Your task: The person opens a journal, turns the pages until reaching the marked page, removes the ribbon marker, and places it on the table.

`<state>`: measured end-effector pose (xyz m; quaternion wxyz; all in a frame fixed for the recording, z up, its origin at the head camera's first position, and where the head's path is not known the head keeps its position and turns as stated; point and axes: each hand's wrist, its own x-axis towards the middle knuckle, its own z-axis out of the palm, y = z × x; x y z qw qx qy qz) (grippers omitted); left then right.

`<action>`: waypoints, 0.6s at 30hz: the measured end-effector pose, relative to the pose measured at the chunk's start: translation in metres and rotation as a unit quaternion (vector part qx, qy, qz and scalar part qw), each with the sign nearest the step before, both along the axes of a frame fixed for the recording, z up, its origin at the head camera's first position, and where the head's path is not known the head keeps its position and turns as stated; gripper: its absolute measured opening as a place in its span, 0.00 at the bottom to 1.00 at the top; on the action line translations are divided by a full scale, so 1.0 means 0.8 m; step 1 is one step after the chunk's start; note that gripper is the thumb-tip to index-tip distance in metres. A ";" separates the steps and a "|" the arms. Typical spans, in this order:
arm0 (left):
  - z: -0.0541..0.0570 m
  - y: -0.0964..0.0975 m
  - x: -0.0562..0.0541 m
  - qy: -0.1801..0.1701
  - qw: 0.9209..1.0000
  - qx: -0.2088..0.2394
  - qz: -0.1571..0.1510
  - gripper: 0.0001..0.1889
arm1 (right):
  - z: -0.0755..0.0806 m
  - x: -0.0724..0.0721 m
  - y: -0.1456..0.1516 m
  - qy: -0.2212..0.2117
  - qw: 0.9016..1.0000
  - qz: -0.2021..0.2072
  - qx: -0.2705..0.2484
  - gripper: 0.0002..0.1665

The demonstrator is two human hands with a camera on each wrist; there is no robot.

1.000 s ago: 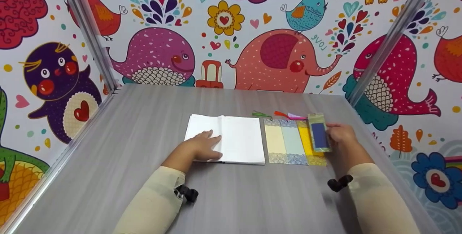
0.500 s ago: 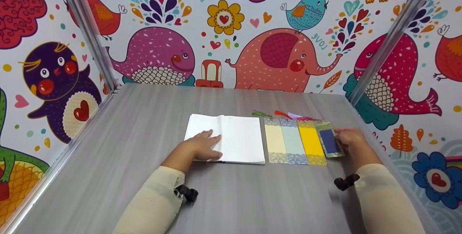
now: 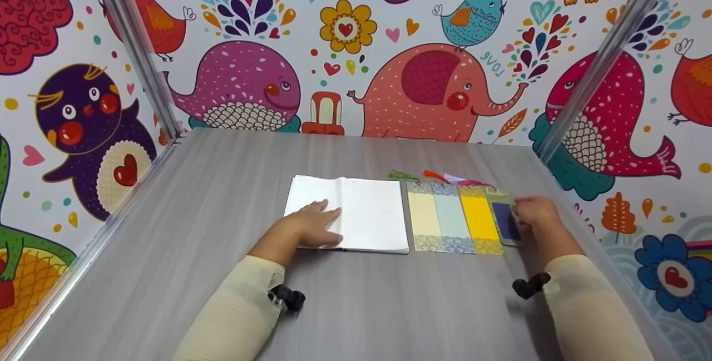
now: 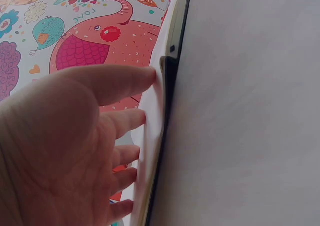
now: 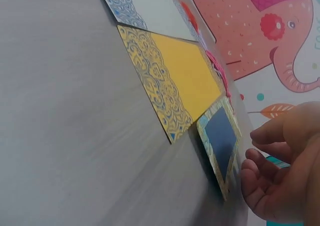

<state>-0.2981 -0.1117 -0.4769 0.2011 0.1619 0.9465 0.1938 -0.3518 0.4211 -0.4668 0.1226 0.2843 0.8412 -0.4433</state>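
Note:
My left hand (image 3: pixel 314 226) lies spread, fingers straight, on the left page of an open white notebook (image 3: pixel 374 213). In the left wrist view the fingertips press on the page close to the notebook's edge. Right of it lies a row of bookmarks: cream (image 3: pixel 424 215), pale blue (image 3: pixel 448 213) and yellow (image 3: pixel 479 215), with patterned ends. A smaller dark blue bookmark (image 5: pixel 221 141) with a gold-green border sits at the row's right end, slightly tilted, a shadow under its near edge. My right hand (image 5: pixel 280 171) is just beside its right edge, fingers loosely curled, with a narrow gap between fingertips and card.
Tassels in green (image 3: pixel 403 176), red (image 3: pixel 435 176) and pink (image 3: pixel 471 183) lie behind the bookmarks. The grey table (image 3: pixel 356 311) has metal posts (image 3: pixel 578 66) at its far corners and printed cartoon walls (image 3: pixel 384 27) around it.
My right hand has carried the dark blue bookmark from above the yellow one to the right, lowered it and let it go. My left hand has stayed on the notebook.

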 end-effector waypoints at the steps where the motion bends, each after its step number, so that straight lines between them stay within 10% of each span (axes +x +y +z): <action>1: 0.000 0.000 0.000 0.000 1.000 -0.001 -0.001 0.43 | 0.000 0.000 -0.005 0.003 1.000 -0.001 0.003 0.34; 18: -0.002 0.000 -0.002 0.009 1.000 -0.004 -0.008 0.43 | 0.009 0.020 -0.134 0.081 0.993 0.076 0.042 0.32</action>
